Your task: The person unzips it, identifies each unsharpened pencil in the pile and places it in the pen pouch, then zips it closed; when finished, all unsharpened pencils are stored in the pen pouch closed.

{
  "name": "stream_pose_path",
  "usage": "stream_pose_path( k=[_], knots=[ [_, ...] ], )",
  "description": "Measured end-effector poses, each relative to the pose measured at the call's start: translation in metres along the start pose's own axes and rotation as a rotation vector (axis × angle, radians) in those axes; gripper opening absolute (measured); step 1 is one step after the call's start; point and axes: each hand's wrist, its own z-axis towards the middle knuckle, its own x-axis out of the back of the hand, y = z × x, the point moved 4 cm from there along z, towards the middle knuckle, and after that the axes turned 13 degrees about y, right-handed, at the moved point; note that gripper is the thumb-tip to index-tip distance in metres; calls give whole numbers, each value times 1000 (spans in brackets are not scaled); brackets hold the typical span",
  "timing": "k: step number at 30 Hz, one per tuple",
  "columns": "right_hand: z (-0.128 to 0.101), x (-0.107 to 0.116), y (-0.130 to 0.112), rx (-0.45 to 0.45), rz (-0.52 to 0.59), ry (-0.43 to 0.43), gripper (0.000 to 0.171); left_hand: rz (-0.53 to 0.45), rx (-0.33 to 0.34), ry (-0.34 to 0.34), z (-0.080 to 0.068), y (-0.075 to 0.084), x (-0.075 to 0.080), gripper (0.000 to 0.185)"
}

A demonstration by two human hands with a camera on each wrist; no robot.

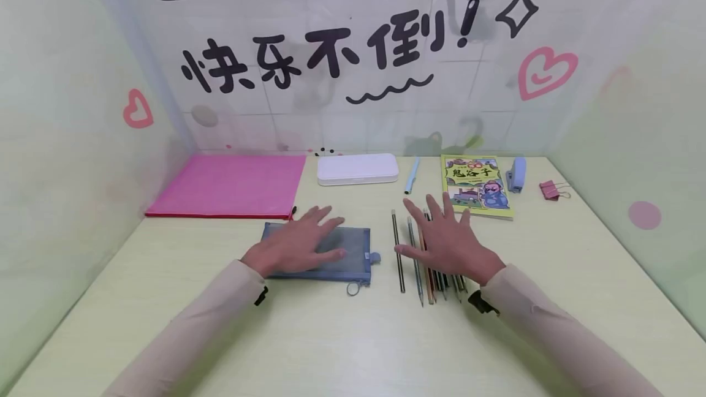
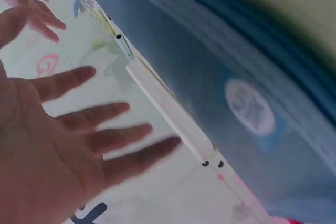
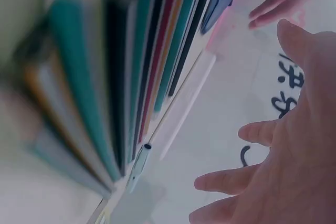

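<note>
The left hand point(image 1: 298, 242) lies spread, steadying the mesh pouch point(image 1: 353, 249), while at three o'clock the right hand point(image 1: 447, 244) spreads over the pencils point(image 1: 410, 256), seemingly corralling them.

- The bench point(image 1: 331, 336) has a pale yellow-green top, walled in on three sides.
- A pink folder point(image 1: 228, 185) lies flat at the back left.
- A white pencil case point(image 1: 357, 169) lies at the back middle, with a light blue pen point(image 1: 412, 175) just beside it.
- A yellow-green book point(image 1: 475, 185), a blue stapler point(image 1: 516, 173) and a pink binder clip point(image 1: 550, 189) lie at the back right.
- A grey mesh pouch point(image 1: 353, 250) lies near the middle.
- A row of pencils point(image 1: 398, 256) lies just right of the pouch.
</note>
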Motion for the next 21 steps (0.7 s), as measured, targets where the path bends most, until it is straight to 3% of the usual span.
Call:
stream_pose_path(
  k=[5, 8, 15, 21],
  knots=[
    [-6, 1, -17, 54, 41, 3, 84, -29, -217, -1, 13, 19, -8, 46],
    [-11, 2, -24, 87, 92, -11, 77, -67, -306, -10, 22, 30, -14, 36],
    [-21, 8, -31, 105, 173, -7, 71, -117, -425, -69, 45, 49, -27, 29],
    [-26, 11, -30, 112, 174, 20, 66, -120, -452, -143, 47, 52, -32, 26]
  ],
)
